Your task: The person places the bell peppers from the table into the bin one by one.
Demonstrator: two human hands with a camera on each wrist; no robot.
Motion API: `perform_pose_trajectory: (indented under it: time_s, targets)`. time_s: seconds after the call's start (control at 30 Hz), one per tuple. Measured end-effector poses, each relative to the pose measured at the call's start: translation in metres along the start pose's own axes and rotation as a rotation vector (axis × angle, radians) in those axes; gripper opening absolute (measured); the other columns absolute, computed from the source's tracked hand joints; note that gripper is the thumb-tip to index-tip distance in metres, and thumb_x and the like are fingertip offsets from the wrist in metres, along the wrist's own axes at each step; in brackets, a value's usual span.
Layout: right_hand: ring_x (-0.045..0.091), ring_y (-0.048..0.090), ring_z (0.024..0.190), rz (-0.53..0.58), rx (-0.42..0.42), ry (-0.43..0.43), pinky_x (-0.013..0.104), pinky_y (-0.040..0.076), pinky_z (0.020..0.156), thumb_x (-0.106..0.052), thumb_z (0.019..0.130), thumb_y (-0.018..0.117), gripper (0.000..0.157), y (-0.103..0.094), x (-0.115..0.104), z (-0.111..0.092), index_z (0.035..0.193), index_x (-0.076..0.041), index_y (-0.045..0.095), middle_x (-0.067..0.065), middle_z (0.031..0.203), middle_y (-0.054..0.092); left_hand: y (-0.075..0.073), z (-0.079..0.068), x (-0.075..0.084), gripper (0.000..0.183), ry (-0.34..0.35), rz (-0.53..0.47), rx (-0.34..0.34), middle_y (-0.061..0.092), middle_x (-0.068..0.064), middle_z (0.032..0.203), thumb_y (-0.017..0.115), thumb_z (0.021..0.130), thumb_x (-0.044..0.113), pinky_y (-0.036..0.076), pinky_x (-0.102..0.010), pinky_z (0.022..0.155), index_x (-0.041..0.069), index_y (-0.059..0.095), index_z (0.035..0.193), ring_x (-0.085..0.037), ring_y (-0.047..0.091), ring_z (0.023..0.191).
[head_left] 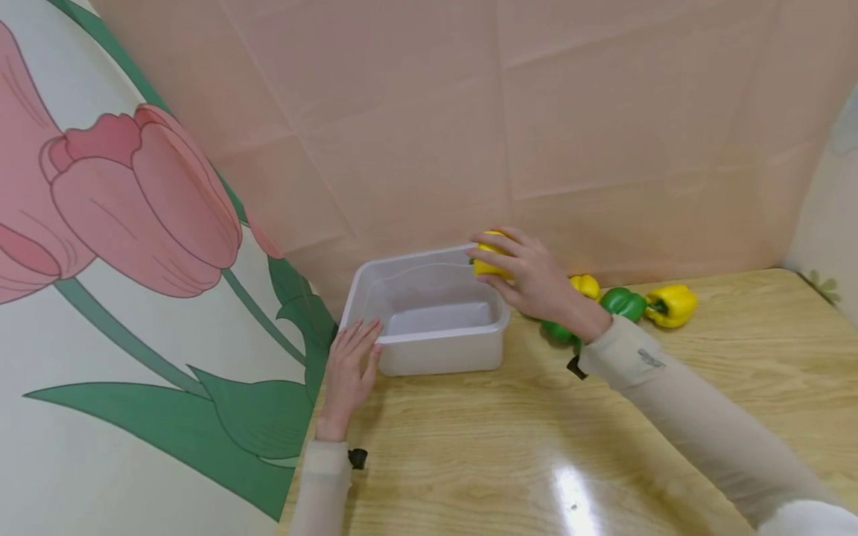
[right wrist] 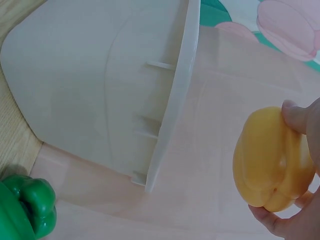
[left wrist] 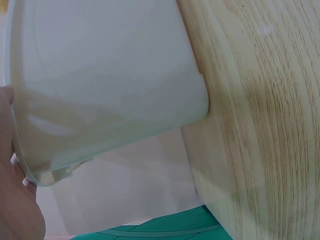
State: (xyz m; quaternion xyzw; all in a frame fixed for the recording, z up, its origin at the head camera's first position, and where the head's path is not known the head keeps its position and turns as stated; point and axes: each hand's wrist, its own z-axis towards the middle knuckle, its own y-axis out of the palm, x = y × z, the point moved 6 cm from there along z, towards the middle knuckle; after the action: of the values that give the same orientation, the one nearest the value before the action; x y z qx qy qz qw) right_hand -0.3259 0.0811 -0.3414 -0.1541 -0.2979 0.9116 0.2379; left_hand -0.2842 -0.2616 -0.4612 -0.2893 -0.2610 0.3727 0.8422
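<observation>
In the head view, a whitish plastic bin (head_left: pixel 439 356) stands open-topped on the table. My right hand (head_left: pixel 536 279) grips a yellow bell pepper (head_left: pixel 492 266) above the bin's right rim. The right wrist view shows this yellow pepper (right wrist: pixel 267 155) between thumb and fingers, higher than the rim. My left hand (head_left: pixel 350 368) rests on the bin's near left corner with its fingers fairly straight. From the left wrist, the left hand (left wrist: pixel 17 200) shows only in part, its thumb at the bin's rim (left wrist: pixel 11 107).
Right of the bin lie a green bell pepper (head_left: pixel 623 304), a yellow one (head_left: pixel 672 305), another yellow one (head_left: pixel 585 286) and a green one (head_left: pixel 558 332) partly behind my right arm. The wooden table (head_left: pixel 469 447) meets a pinkish cloth (head_left: pixel 415 149) at the back and a tulip-painted wall (head_left: pixel 167 327) at left.
</observation>
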Motion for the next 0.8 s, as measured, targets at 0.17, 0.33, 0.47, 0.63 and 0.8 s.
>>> perform_pose_trajectory:
  time_s: [0.17, 0.33, 0.47, 0.63, 0.8]
  targets:
    - [0.041, 0.053, 0.140, 0.010, -0.007, 0.001, 0.067, 0.052, 0.099, -0.014, 0.093, 0.083, 0.049, 0.004, -0.001, 0.004, 0.140, -0.015, 0.070, 0.012, 0.148, 0.064, 0.000, 0.000, 0.000, 0.042, 0.005, -0.004, 0.007, 0.068, -0.012, 0.147, 0.068, 0.104, 0.017, 0.035, -0.063, 0.123, 0.014, 0.068, 0.145, -0.037, 0.055, 0.145]
    - [0.041, 0.053, 0.141, 0.007, -0.018, -0.006, 0.066, 0.050, 0.105, -0.015, 0.095, 0.082, 0.050, 0.007, -0.001, 0.010, 0.143, -0.015, 0.069, 0.011, 0.150, 0.063, 0.000, 0.001, 0.000, 0.042, 0.009, -0.002, 0.019, 0.068, -0.011, 0.147, 0.070, 0.102, 0.016, 0.036, -0.064, 0.121, 0.013, 0.069, 0.144, -0.038, 0.055, 0.144]
    - [0.040, 0.053, 0.141, 0.006, -0.031, -0.005, 0.064, 0.051, 0.106, -0.016, 0.095, 0.081, 0.050, 0.008, -0.001, 0.014, 0.144, -0.014, 0.068, 0.011, 0.151, 0.063, 0.000, 0.001, 0.001, 0.042, 0.007, 0.000, 0.013, 0.067, -0.009, 0.148, 0.069, 0.103, 0.017, 0.036, -0.063, 0.122, 0.015, 0.068, 0.145, -0.038, 0.055, 0.145]
    - [0.039, 0.052, 0.142, 0.012, -0.066, 0.012, 0.065, 0.049, 0.109, -0.018, 0.098, 0.080, 0.050, 0.012, 0.002, 0.017, 0.146, -0.014, 0.067, 0.010, 0.153, 0.061, 0.000, 0.001, 0.001, 0.042, -0.001, 0.001, 0.006, 0.067, -0.010, 0.148, 0.068, 0.104, 0.017, 0.035, -0.062, 0.123, 0.015, 0.068, 0.146, -0.037, 0.054, 0.146]
    - [0.040, 0.051, 0.143, 0.012, -0.087, 0.029, 0.066, 0.047, 0.111, -0.020, 0.099, 0.079, 0.049, 0.014, 0.004, 0.020, 0.146, -0.014, 0.067, 0.010, 0.155, 0.060, 0.000, 0.002, 0.001, 0.042, -0.002, 0.000, 0.009, 0.068, -0.013, 0.146, 0.070, 0.102, 0.015, 0.036, -0.063, 0.122, 0.013, 0.069, 0.144, -0.038, 0.055, 0.145]
